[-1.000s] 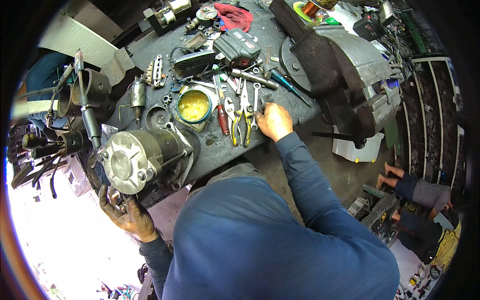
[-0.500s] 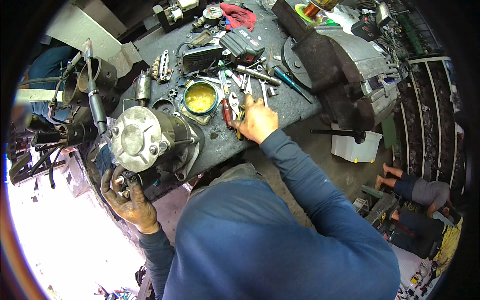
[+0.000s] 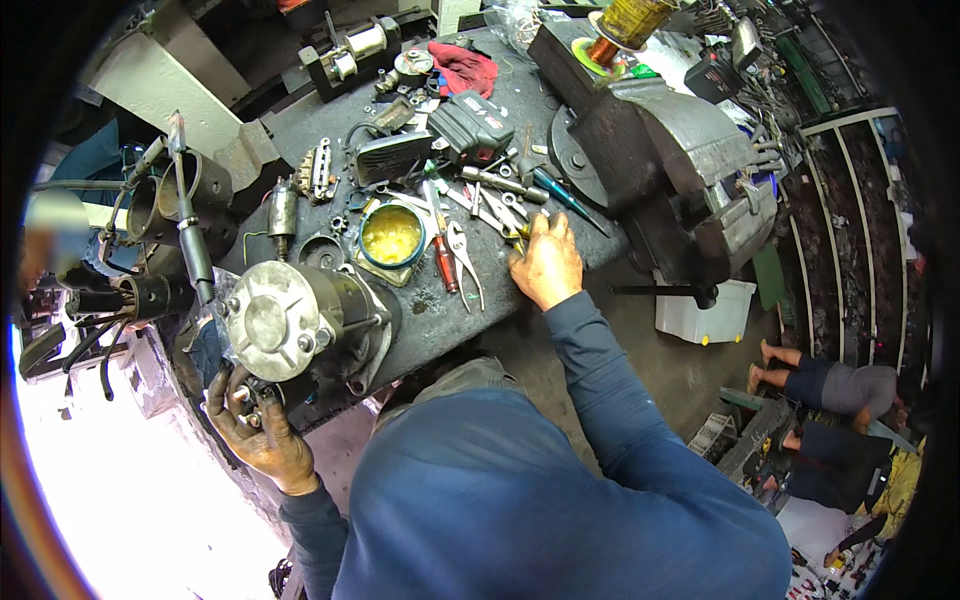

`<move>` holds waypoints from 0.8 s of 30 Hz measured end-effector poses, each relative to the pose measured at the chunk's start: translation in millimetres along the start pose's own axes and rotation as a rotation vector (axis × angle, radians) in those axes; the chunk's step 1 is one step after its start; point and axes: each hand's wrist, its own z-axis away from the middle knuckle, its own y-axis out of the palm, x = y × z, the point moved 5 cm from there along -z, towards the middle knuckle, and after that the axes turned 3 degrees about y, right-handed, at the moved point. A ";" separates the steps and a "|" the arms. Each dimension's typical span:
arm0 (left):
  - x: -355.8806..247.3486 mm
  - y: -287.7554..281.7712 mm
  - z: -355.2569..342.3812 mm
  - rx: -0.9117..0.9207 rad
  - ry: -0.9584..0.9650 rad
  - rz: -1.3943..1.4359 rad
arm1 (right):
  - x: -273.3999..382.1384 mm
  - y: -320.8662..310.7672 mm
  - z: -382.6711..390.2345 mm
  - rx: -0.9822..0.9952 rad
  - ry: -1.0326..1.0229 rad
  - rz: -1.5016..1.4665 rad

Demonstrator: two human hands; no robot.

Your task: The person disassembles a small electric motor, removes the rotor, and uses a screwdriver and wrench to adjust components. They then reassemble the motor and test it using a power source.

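On bench [image 3: 430, 325], right fingers [image 3: 540, 228] curled over pliers [image 3: 518, 242]; left fingers [image 3: 218, 402] cupping motor [image 3: 300, 315].

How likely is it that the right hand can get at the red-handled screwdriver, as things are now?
Probably yes. The red-handled screwdriver lies on the bench, to the left of the right hand. The grey pliers lie between them, but flat, so the hand could likely pass over them.

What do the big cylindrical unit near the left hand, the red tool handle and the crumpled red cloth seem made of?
Cylindrical unit: metal, probably cast; dull grey end cover with raised centre. Red tool handle: likely plastic; glossy highlights, though painted wood is possible. Red cloth: fabric, matte; soft folds, weave unclear.
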 end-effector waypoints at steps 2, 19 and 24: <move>2.6 -1.6 1.2 -0.025 -0.042 0.029 | 13.5 -14.2 -15.6 -0.102 -0.164 -0.095; -5.9 -0.6 12.0 -0.102 -0.180 -0.036 | 118.2 -23.6 -182.7 0.124 -0.670 -0.329; -10.0 -4.3 14.9 -0.131 -0.274 -0.057 | 30.1 -56.6 -239.9 0.122 -0.252 -0.894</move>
